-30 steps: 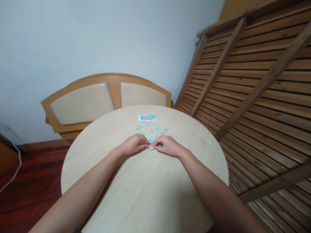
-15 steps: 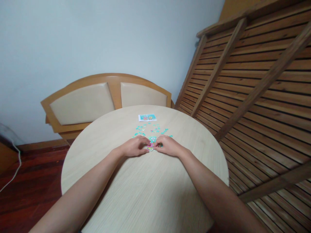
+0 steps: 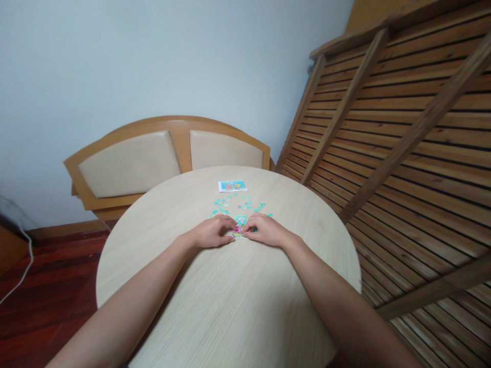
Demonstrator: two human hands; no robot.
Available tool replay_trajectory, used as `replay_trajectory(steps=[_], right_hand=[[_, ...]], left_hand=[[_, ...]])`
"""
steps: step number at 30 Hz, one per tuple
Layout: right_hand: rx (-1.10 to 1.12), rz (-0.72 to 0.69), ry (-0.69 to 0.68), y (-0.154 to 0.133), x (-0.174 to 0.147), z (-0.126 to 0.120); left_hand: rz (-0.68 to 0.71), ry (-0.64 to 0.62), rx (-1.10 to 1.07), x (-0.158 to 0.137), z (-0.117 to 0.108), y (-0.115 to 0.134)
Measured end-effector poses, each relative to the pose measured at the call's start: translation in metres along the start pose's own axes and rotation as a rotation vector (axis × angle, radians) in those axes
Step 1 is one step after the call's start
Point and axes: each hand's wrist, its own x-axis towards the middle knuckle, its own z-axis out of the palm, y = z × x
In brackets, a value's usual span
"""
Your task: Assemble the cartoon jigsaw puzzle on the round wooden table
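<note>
A partly joined jigsaw puzzle [image 3: 241,221] in teal, pink and yellow lies flat on the round table between my two hands. My left hand [image 3: 215,230] rests at its left side, thumb and fingers apart, fingertips touching the pink part. From the right, my right hand [image 3: 266,229] pinches a small puzzle piece at the near right edge; the fingers mostly hide it. Loose teal puzzle pieces [image 3: 221,211] lie just beyond my left hand, and more puzzle pieces [image 3: 260,207] beyond my right.
A picture card [image 3: 233,186] with a teal scene lies farther back on the pale round table [image 3: 215,306]. Behind the table stands a padded wooden headboard [image 3: 180,138] against the wall. A slatted wooden panel [image 3: 402,153] leans along the right. A white cable [image 3: 28,260] hangs at left.
Both hands stay almost in place. At the puzzle's near edge, the pieces between my fingertips have shifted slightly away from me and sit closer to the rest.
</note>
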Motion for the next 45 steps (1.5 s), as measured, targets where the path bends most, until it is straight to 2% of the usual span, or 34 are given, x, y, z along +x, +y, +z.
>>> replay_trajectory(steps=[11,26,42,45], right_hand=[[0.035,-0.07,-0.006,0.002,-0.0004,-0.0008],[0.053,-0.082,-0.012,0.0048,-0.0011,0.0029],[0.053,-0.118,-0.031,-0.0012,0.0004,0.003],[0.075,-0.105,-0.037,-0.0026,-0.0004,0.0]], left_hand=[[0.013,0.008,-0.008,0.0,0.0012,-0.0015],[-0.002,-0.016,0.002,0.0004,-0.001,0.0016],[0.032,0.019,0.029,0.0038,0.006,0.002],[0.034,0.057,0.056,0.0065,0.0088,0.0007]])
